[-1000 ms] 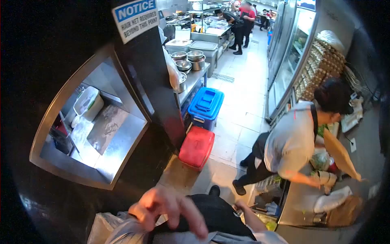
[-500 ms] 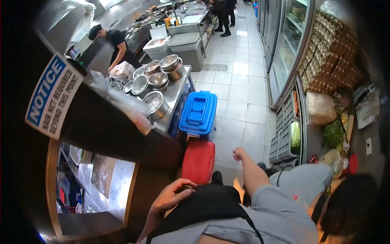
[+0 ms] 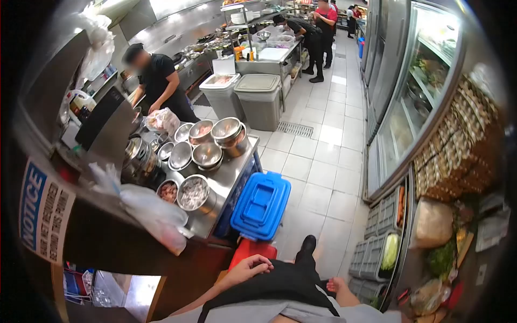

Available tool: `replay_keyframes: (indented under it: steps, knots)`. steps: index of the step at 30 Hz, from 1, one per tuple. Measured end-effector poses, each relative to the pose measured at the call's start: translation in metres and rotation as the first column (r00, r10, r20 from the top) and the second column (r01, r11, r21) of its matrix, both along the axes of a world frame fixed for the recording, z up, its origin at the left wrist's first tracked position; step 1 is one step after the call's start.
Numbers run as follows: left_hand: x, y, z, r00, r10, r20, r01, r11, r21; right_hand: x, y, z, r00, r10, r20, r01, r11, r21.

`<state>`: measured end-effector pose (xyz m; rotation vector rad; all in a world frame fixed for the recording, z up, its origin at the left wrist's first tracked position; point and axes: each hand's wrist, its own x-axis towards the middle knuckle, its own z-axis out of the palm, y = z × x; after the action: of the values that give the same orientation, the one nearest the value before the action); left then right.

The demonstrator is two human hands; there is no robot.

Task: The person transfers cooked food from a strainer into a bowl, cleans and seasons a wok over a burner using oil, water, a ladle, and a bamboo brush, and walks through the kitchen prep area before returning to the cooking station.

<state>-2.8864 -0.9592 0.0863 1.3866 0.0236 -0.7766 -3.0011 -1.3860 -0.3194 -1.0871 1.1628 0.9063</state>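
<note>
My left hand point(image 3: 252, 269) is in front of the black apron point(image 3: 272, 285) at my waist. Its fingers are loosely bent and apart from the thumb, and no object shows in it. Low on my right side, my right hand point(image 3: 337, 285) hangs with curled fingers, and I see nothing in it. Just beyond my left hand is a red lid point(image 3: 252, 252), partly covered by that hand and the apron. Past it stands a bin with a blue lid point(image 3: 262, 204), beside a steel table point(image 3: 229, 188).
Steel bowls point(image 3: 208, 155) and a plastic bag point(image 3: 156, 212) crowd the table. Grey bins point(image 3: 257, 102) stand farther on. A tiled aisle point(image 3: 309, 177) runs ahead, with a glass-door fridge point(image 3: 414, 97), crates point(image 3: 371, 253) and egg trays point(image 3: 458, 145) on the right. A co-worker point(image 3: 161, 81) bends at left.
My view has moved forward, bringing the table and blue lid closer. My right arm has swung back toward my body, and one shoe now shows ahead. My left hand stays near the apron.
</note>
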Motion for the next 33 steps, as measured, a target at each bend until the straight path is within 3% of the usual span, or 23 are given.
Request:
replay_keyframes:
  steps: [3,5,8,10,11,12,14,17,19,20,21,23,24,25,26,27,28,29,30,31,32,33]
  knots:
    - [0.067,-0.036,0.018,0.995,0.095,-0.03,-0.097,0.993,-0.066,0.039,-0.037,-0.018,0.997,-0.006,0.073,0.006,1.0,-0.01]
    - [0.123,-0.072,0.029,0.997,0.076,0.021,-0.077,0.997,0.024,0.072,-0.075,-0.009,0.993,-0.009,0.117,0.012,0.999,-0.03]
    - [0.203,-0.127,0.056,0.997,-0.022,0.075,0.018,0.998,0.053,0.16,-0.111,-0.029,0.994,0.078,0.074,-0.076,0.997,-0.032]
    - [0.247,-0.153,0.062,0.98,-0.122,0.154,0.126,0.992,-0.015,0.252,-0.137,-0.017,0.988,0.125,0.085,-0.116,0.988,-0.103]
    - [0.267,-0.162,0.06,0.981,-0.113,0.156,0.116,0.993,-0.012,0.303,-0.158,-0.048,0.886,0.422,0.193,-0.39,0.902,-0.185]
    - [0.287,-0.171,0.056,0.984,-0.121,0.133,0.126,0.992,-0.028,0.353,-0.182,-0.08,0.686,0.676,0.268,-0.611,0.735,-0.294]
    - [0.327,-0.189,0.051,0.986,-0.124,0.114,0.13,0.99,-0.049,0.47,-0.192,-0.018,0.851,0.381,0.363,-0.345,0.925,-0.161]
    - [0.386,-0.207,0.039,0.989,-0.097,0.111,0.108,0.99,-0.095,0.621,-0.178,0.103,0.742,0.37,0.559,-0.218,0.922,-0.321]
    - [0.431,-0.207,0.018,0.99,-0.109,0.094,0.116,0.99,-0.077,0.7,-0.181,0.143,0.67,0.426,0.608,-0.199,0.892,-0.406]
    - [0.453,-0.203,0.016,0.967,-0.214,0.14,0.196,0.971,0.135,0.726,-0.188,0.144,0.669,0.428,0.608,-0.201,0.891,-0.407]
    - [0.476,-0.199,0.011,0.955,-0.241,0.171,0.209,0.961,0.183,0.758,-0.196,0.145,0.652,0.413,0.636,-0.177,0.898,-0.402]
    - [0.542,-0.189,0.008,0.896,-0.436,0.079,0.379,0.847,0.372,0.808,-0.222,0.12,0.636,0.418,0.649,-0.189,0.899,-0.394]
    - [0.576,-0.191,0.006,0.899,-0.429,0.091,0.369,0.852,0.37,0.824,-0.245,0.078,0.623,0.437,0.649,-0.216,0.893,-0.394]
    - [0.61,-0.195,0.003,0.878,-0.462,0.129,0.392,0.846,0.361,0.828,-0.263,0.048,0.72,0.308,0.621,-0.19,0.949,-0.25]
    - [0.64,-0.205,-0.001,0.858,-0.488,0.163,0.414,0.843,0.342,0.825,-0.276,0.042,0.219,0.946,0.24,-0.57,0.324,-0.755]
    - [0.673,-0.221,-0.002,0.867,-0.47,0.169,0.403,0.858,0.318,0.806,-0.307,-0.006,-0.265,0.959,0.102,-0.483,-0.04,-0.875]
    - [0.709,-0.239,0.001,0.862,-0.485,0.147,0.424,0.85,0.314,0.772,-0.367,-0.135,-0.094,0.972,0.217,-0.626,0.112,-0.771]
    - [0.747,-0.256,0.005,0.854,-0.504,0.124,0.447,0.836,0.318,0.752,-0.325,-0.094,0.456,0.886,0.09,-0.753,0.437,-0.492]
    - [0.781,-0.272,0.005,0.835,-0.533,0.135,0.478,0.826,0.3,0.721,-0.373,-0.127,0.115,0.955,0.272,-0.614,0.284,-0.736]
    - [0.813,-0.288,0.009,0.84,-0.528,0.123,0.477,0.828,0.295,0.709,-0.354,-0.097,0.71,0.682,0.177,-0.585,0.71,-0.392]
    - [0.845,-0.303,0.013,0.767,-0.582,0.27,0.507,0.808,0.3,0.734,-0.341,-0.064,0.875,0.476,0.086,-0.436,0.853,-0.287]
    - [0.877,-0.314,0.015,0.669,-0.62,0.411,0.534,0.785,0.314,0.759,-0.339,-0.052,0.921,0.383,0.071,-0.355,0.901,-0.251]
